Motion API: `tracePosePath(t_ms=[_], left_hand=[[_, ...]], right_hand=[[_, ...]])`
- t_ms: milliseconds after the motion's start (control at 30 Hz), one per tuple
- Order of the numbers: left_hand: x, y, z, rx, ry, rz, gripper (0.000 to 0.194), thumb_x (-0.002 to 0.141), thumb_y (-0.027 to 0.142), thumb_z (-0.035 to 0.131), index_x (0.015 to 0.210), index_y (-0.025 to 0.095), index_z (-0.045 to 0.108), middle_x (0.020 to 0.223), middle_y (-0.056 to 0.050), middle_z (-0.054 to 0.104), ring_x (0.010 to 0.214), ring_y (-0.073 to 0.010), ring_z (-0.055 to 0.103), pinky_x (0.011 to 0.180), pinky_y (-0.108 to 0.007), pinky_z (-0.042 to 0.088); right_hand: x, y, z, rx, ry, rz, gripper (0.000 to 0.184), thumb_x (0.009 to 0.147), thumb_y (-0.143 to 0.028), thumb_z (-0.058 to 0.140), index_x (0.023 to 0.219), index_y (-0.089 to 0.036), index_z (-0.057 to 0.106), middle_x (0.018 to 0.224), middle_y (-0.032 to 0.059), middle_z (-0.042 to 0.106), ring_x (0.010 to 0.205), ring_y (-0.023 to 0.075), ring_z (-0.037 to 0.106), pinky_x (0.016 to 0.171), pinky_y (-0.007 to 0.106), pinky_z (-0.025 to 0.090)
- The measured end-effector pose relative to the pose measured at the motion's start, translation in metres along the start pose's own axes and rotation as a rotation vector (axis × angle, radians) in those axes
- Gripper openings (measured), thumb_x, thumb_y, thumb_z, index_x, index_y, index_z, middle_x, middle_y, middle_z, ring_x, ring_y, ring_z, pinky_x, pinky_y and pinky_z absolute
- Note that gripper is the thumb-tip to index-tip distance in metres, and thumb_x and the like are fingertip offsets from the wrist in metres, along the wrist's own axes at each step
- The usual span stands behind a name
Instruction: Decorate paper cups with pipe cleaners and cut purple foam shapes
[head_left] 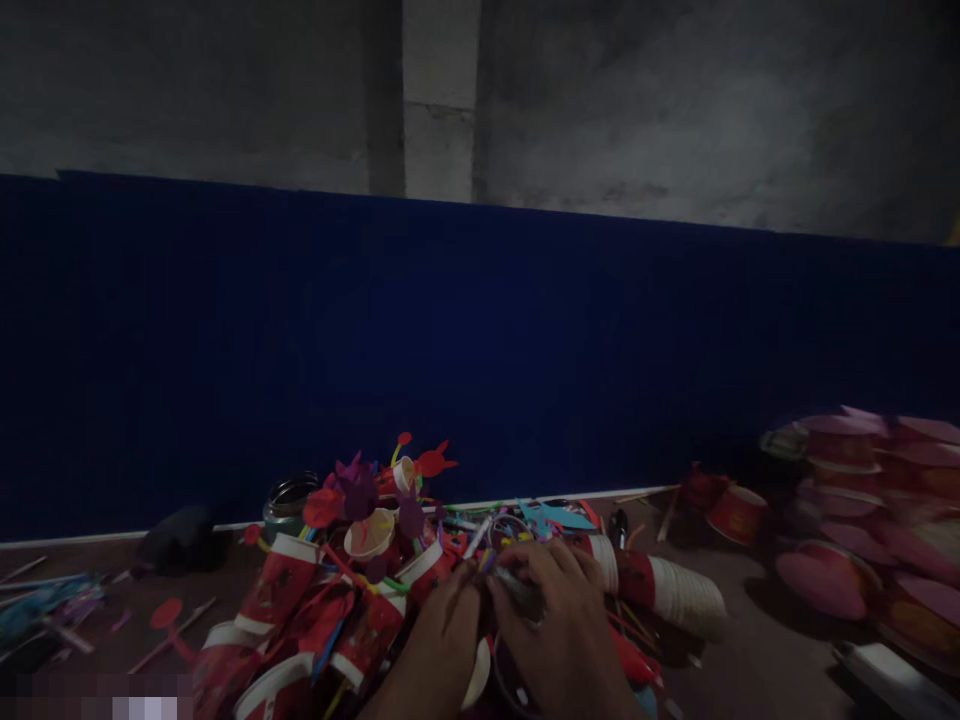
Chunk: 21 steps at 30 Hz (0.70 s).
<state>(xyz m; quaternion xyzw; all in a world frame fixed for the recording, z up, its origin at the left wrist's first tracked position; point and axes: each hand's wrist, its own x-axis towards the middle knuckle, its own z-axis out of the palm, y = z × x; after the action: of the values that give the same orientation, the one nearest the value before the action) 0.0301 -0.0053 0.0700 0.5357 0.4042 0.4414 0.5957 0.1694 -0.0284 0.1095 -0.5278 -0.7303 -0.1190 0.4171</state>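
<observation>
Both hands work close together, just left of the nested paper-cup stack (682, 595), my reference. Left hand (454, 610): fingers bent inward. Right hand (559, 600): fingers curled, just beside the stack. Fingertips nearly meet over small craft bits; too cluttered to tell what either one grips, if anything.

Stack lies on its side on the brown work surface (739, 640). Decorated red paper cups (279, 580) are heaped left of it, past the left hand, tilted at various angles, with purple paper cutouts (360, 492) among them. Turquoise paper cutout (559, 517): behind the stack, to its left. Open-topped dark jar (283, 522): well left of it, behind the heap. Single red cup (739, 513): behind it, to the right. Pink-and-red cup pile (844, 580): farther right of it, blurred. Blue panel (480, 350) stands behind it all.
</observation>
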Motion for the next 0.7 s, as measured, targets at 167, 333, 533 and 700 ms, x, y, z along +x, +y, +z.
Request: tracePosePath(t_ms=[167,333,533,700], left_hand=[[-0.001,0.009,0.006,0.022,-0.004,0.022,0.046,0.08,0.046,0.048,0.113,0.015,0.053,0.11,-0.011,0.062,0.105,-0.024,0.055,0.091,-0.036,0.041],[-0.001,0.021,0.013,0.167,-0.062,0.093,0.039,0.083,0.051,0.042,0.096,0.017,0.054,0.08,-0.003,0.061,0.081,-0.0186,0.055,0.075,-0.031,0.044],[0.002,0.014,0.011,0.335,-0.025,0.181,0.043,0.083,0.058,0.033,0.083,0.019,0.051,0.069,0.001,0.05,0.066,-0.0157,0.047,0.061,-0.026,0.037],[0.005,0.017,0.002,0.428,0.048,0.245,0.045,0.083,0.06,0.031,0.074,0.019,0.047,0.066,0.003,0.042,0.063,-0.0144,0.038,0.06,-0.026,0.034]], right_hand=[[0.001,-0.001,-0.004,-0.009,0.019,-0.013,0.006,0.076,-0.025,0.056,0.082,-0.024,0.056,0.076,0.0003,0.066,0.071,0.0196,0.059,0.072,0.035,0.039],[0.003,-0.001,-0.006,-0.003,0.019,-0.008,0.008,0.075,-0.022,0.058,0.082,-0.024,0.055,0.076,-0.0009,0.065,0.073,0.0186,0.06,0.072,0.034,0.04],[0.002,-0.002,-0.007,-0.01,0.014,0.012,0.004,0.076,-0.023,0.055,0.079,-0.023,0.055,0.072,0.0006,0.063,0.069,0.0188,0.058,0.069,0.034,0.039],[0.003,-0.004,-0.016,0.03,-0.011,0.051,0.003,0.078,-0.024,0.054,0.081,-0.023,0.054,0.078,0.0017,0.064,0.074,0.0202,0.059,0.072,0.036,0.04]])
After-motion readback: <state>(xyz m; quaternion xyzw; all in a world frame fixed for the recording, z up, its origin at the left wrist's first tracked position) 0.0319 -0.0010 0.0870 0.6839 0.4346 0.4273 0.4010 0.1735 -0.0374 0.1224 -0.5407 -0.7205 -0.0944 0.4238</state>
